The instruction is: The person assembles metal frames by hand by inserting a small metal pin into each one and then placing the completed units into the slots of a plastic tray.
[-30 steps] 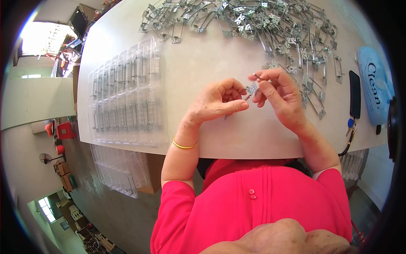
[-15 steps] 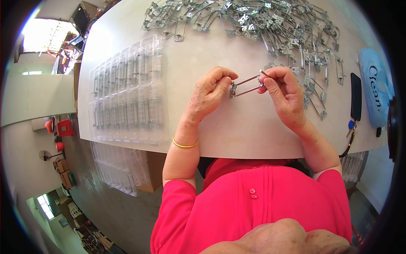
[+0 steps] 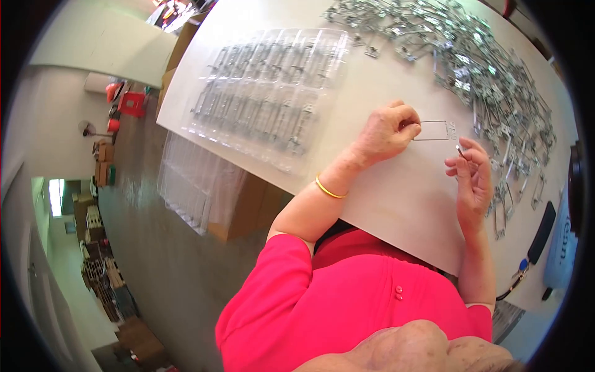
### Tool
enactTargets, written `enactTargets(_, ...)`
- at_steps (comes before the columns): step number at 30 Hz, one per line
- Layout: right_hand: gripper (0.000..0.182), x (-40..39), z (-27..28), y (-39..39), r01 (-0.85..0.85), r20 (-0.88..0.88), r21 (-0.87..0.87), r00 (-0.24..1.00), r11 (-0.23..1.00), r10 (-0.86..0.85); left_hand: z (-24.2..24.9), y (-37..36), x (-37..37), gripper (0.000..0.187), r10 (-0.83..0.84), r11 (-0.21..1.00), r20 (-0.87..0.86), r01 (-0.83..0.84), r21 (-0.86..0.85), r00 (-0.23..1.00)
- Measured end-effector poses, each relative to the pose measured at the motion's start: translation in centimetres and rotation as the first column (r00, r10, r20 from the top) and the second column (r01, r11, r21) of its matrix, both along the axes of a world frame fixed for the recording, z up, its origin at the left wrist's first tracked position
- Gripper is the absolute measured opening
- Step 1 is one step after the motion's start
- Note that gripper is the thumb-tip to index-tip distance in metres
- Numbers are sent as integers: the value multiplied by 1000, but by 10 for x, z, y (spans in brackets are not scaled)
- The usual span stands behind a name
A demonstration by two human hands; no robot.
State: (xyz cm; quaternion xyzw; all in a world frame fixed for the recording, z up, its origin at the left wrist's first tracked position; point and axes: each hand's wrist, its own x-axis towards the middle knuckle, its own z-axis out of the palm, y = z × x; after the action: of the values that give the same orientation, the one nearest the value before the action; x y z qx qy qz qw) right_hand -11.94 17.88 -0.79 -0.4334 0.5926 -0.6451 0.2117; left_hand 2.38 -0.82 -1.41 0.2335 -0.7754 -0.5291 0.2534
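Observation:
My left hand pinches one end of a metal rod assembly, two thin parallel rods with a plate at the far end. That plate points right, toward my right hand. Between the thumb and fingers of my right hand is a small dark metal piece, apart from the assembly. A large heap of similar metal assemblies lies beyond and to the right of my hands.
A clear plastic tray with metal assemblies in its slots lies on the white table at the left. More clear trays and a cardboard box are below the edge. A black case and blue bag are at right.
The view has turned, shifting the table scene. My right hand has come away from the assembly's right end. My left hand still grips the other end, and the rods now point more level.

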Motion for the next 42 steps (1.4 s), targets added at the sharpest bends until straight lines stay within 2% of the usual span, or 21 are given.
enactTargets(2, 11, 0, -1, 1, -41, -30, 47, 999, 998, 42, -7, -2, -1, 5, 69, 970, 3, -67, -233, 998)
enactTargets(6, 9, 7, -3, 5, -135, -7, 101, 991, 986, 136, -11, 0, -1, 6, 128, 905, 23, -107, -412, 991)
enactTargets(8, 8, 13, 2, 6, -205, -89, 182, 971, 962, 224, -13, 0, -2, 8, 137, 913, 19, -118, -390, 990)
enactTargets(13, 16, 24, 11, 0, -254, -369, 183, 878, 950, 306, -14, 0, -2, 10, 147, 920, 14, -131, -369, 989)
enactTargets(26, 14, 27, 10, -1, -290, -431, 230, 825, 929, 365, -16, -1, -4, 9, 157, 901, 21, -135, -412, 987)
enactTargets(32, 12, 27, 13, -1, -310, -427, 231, 819, 922, 382, -18, -3, -5, 8, 152, 935, 60, -124, -332, 987)
enactTargets(35, 10, 28, 13, -1, -306, -440, 230, 814, 924, 379, -15, -3, -3, 9, 164, 929, 84, -126, -348, 983)
enactTargets(38, 9, 29, 13, 2, -297, -379, 251, 846, 921, 376, -5, 0, -1, 9, 180, 927, 117, -128, -354, 977)
enactTargets(42, 8, 28, 15, 2, -291, -432, 239, 822, 926, 370, 18, 1, 2, 11, 233, 904, 83, -184, -385, 969)
